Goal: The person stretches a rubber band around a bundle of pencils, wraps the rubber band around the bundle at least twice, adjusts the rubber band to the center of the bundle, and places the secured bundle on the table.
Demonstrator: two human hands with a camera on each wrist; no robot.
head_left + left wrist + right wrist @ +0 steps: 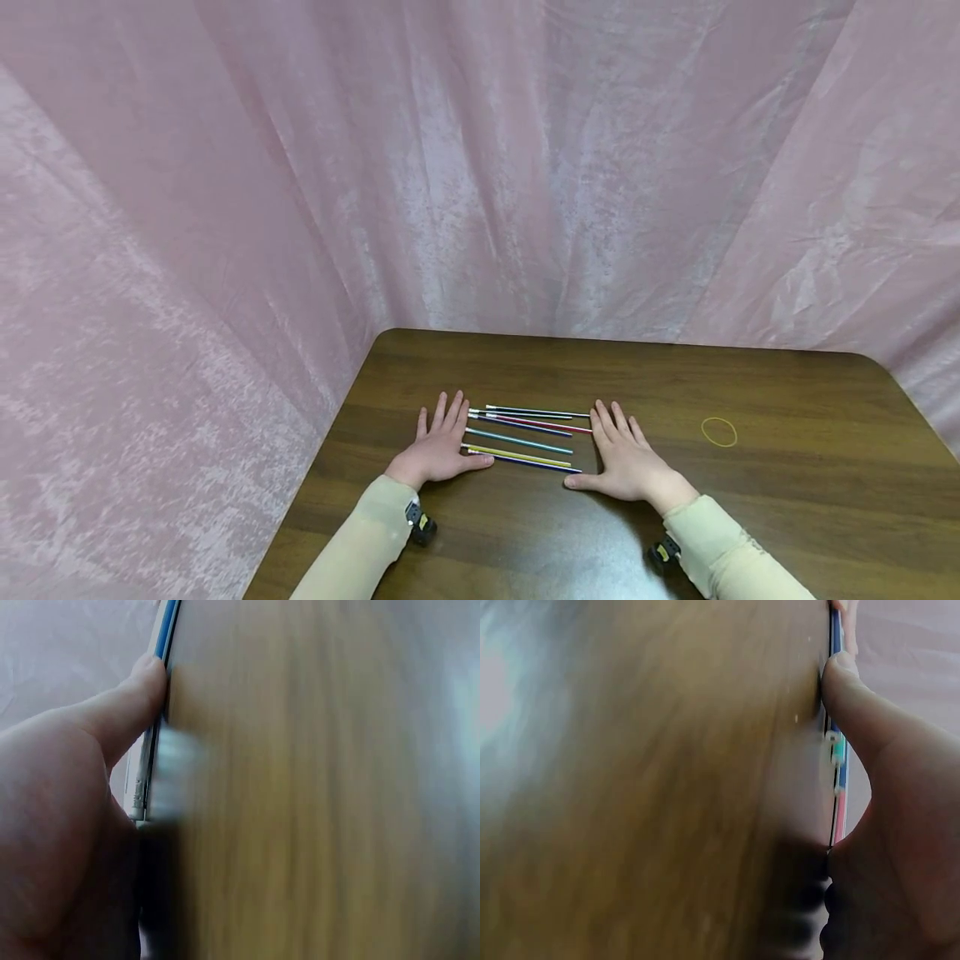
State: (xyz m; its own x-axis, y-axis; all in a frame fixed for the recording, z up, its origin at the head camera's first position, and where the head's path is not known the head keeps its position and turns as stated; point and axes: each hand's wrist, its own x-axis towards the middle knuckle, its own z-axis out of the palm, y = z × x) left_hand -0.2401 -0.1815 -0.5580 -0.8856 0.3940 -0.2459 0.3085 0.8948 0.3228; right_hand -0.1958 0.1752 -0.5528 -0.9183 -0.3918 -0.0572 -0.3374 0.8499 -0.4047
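Observation:
Several thin pencils lie side by side on the table between the two hands, their white ends toward the left. A yellow pencil (517, 456) and a dark blue pencil (536, 464) are nearest the person; a light blue pencil (519, 441) lies behind them, and a red pencil (547, 425) farther back among dark ones. The left hand (441, 450) is spread with straight fingers along the white ends, its thumb reaching over the nearest pencils. At the opposite ends, the right hand (624, 461) is also spread, thumb pointing left by the dark blue pencil's tip. Neither hand grips anything.
To the right of the right hand lies a thin yellow rubber band (718, 432), forming a loop. The brown wooden table (810, 500) has rounded far corners. Pink curtains (480, 167) hang behind it and on the left side.

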